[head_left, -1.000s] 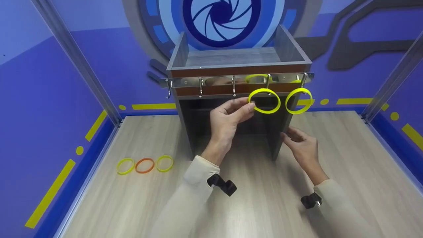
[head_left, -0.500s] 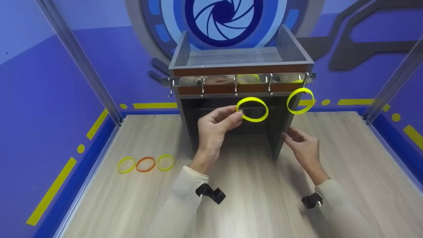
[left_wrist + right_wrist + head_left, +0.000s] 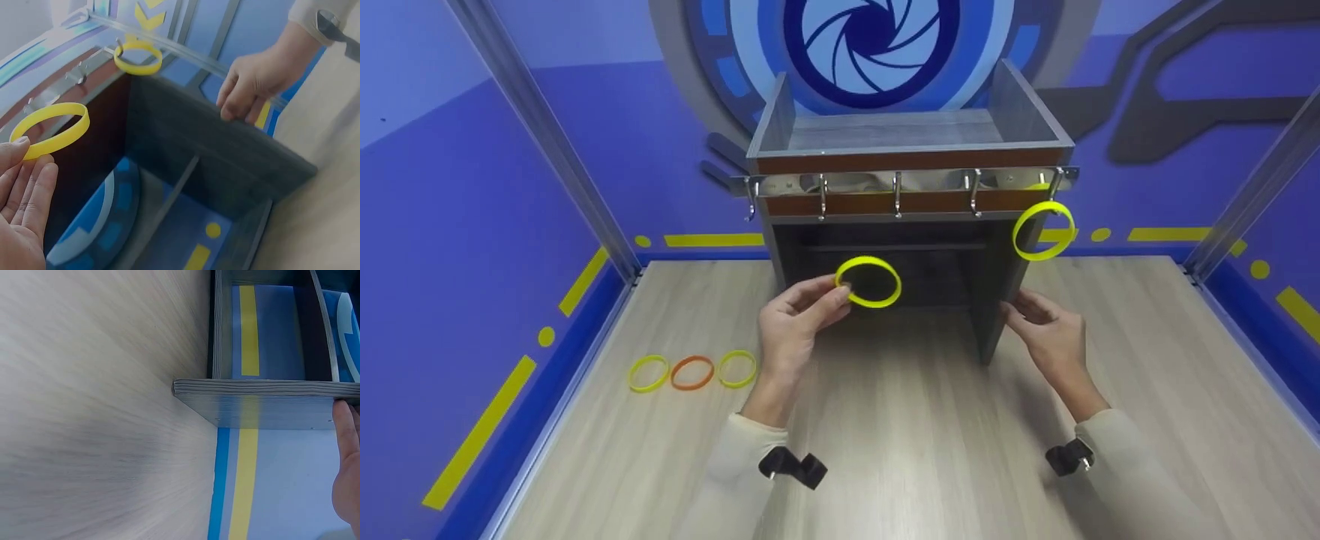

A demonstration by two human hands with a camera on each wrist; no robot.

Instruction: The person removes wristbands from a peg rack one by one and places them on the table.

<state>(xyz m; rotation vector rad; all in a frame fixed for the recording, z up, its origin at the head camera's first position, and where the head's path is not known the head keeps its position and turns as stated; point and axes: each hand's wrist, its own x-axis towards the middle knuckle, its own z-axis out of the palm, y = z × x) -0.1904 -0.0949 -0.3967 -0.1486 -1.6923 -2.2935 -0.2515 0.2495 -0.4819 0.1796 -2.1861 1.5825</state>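
A yellow wristband (image 3: 868, 282) is pinched between the thumb and fingers of my left hand (image 3: 787, 330), in front of the cabinet's opening. My right hand (image 3: 1048, 330) grips the front edge of the right side panel (image 3: 225, 129) of the grey wooden cabinet (image 3: 915, 156), fingers bent at its outer side. Another yellow wristband (image 3: 1044, 231) hangs from the rightmost hook (image 3: 1057, 184) of the metal hook rail (image 3: 870, 181). The other hooks carry nothing. On the table at left lie a yellow wristband (image 3: 649, 373), an orange one and another yellow one in a row.
The cabinet has an open tray top (image 3: 892, 129) and stands on a light wood table (image 3: 915, 450) against the back wall. Blue-purple panels (image 3: 457, 262) with metal corner posts (image 3: 540, 135) enclose the table at the sides and back.
My left hand has drawn the yellow wristband away from near the fourth hook, down and to the left. My right hand stays at the side panel, and the hanging wristband remains in place.
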